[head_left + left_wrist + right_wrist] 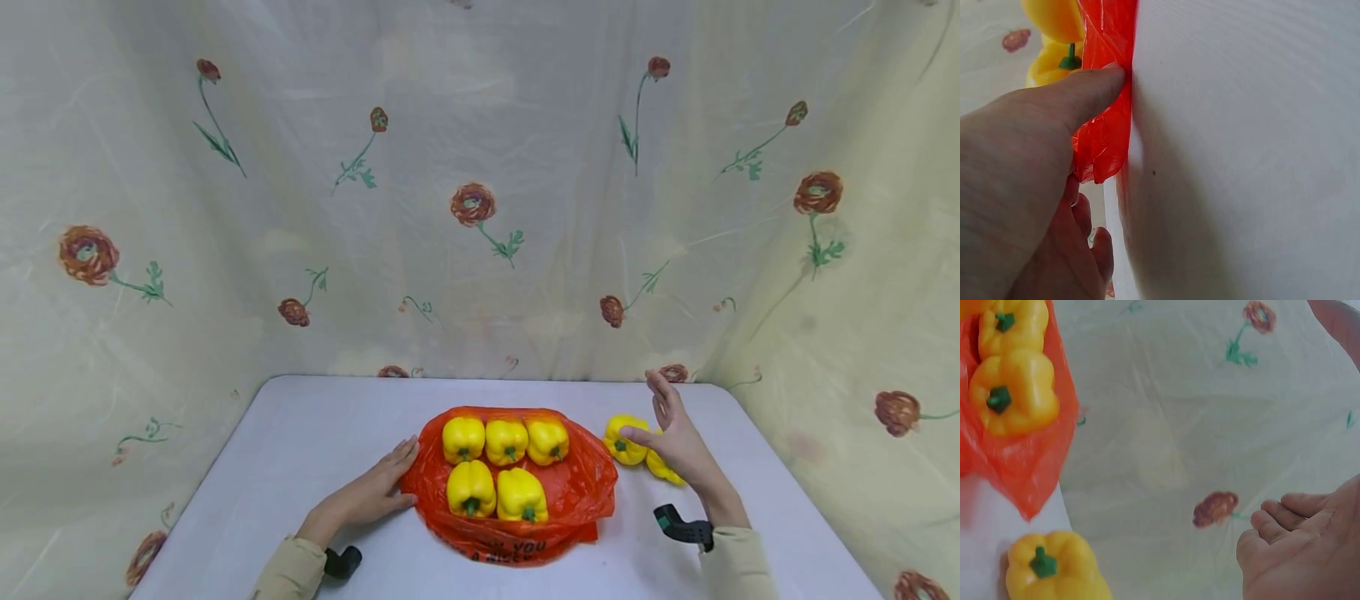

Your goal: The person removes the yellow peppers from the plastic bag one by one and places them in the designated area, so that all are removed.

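An orange-red plastic bag (577, 483) lies spread on the table with several yellow bell peppers (470, 489) sitting in it, in two rows. My left hand (371, 492) rests against the bag's left side, fingers extended. In the left wrist view its thumb (1094, 90) touches the red plastic; part of the other fingers is hidden. My right hand (678, 437) is raised above two yellow bell peppers (626, 439) lying right of the bag, its fingers spread from the thumb and holding nothing. The right wrist view shows one loose bell pepper (1060, 569) apart from that hand.
The white table (315, 433) has rounded far corners. A pale curtain (525, 275) with printed flowers hangs behind it and at both sides. Dark printed lettering shows on the bag's near side. A black device sits on each wrist.
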`<state>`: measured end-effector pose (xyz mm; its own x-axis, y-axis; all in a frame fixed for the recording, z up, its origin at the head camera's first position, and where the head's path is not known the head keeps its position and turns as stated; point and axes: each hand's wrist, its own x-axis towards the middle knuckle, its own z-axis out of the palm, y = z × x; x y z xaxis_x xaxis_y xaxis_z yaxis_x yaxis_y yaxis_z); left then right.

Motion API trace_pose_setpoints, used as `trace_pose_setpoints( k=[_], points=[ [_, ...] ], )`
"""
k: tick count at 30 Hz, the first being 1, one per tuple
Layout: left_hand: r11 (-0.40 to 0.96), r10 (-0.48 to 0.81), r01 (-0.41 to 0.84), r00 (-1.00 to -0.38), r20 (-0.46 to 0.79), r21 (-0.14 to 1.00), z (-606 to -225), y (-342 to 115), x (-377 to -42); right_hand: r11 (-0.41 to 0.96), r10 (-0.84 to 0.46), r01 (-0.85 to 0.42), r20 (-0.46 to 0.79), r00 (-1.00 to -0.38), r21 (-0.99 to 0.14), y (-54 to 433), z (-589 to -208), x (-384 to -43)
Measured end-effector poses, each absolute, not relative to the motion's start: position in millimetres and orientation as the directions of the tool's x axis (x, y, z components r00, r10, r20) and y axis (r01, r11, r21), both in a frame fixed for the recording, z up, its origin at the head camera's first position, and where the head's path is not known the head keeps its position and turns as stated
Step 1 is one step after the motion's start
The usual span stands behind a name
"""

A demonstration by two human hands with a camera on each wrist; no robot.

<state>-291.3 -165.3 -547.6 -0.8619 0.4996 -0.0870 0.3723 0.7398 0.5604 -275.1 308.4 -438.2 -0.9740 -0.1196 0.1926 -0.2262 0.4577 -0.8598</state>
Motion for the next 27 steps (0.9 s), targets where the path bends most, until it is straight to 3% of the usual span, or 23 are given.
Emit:
trace_pose_setpoints(
  k=[12, 21, 27],
  points=[
    [0.742, 0.492, 0.355, -0.865, -0.102, 0.569, -544.3, -164.3, -289.2, 0.433, -0.271, -0.259, 0.150, -0.951, -0.863, 256.1, -447.8, -270.8],
    [0.744, 0.488, 0.351, -0.866, -0.104, 0.569, -543.7, -163.7, -289.5, 0.399, -0.340, -0.145, 0.001, -0.940, -0.906, 227.1, -461.9, -271.5],
    [0.745, 0.489, 0.352, -0.866, -0.105, 0.567, -544.2, -164.0, -290.2, 0.401, -0.396, -0.148, -0.025, -0.918, -0.904, 212.7, -472.9, -271.3]
  ],
)
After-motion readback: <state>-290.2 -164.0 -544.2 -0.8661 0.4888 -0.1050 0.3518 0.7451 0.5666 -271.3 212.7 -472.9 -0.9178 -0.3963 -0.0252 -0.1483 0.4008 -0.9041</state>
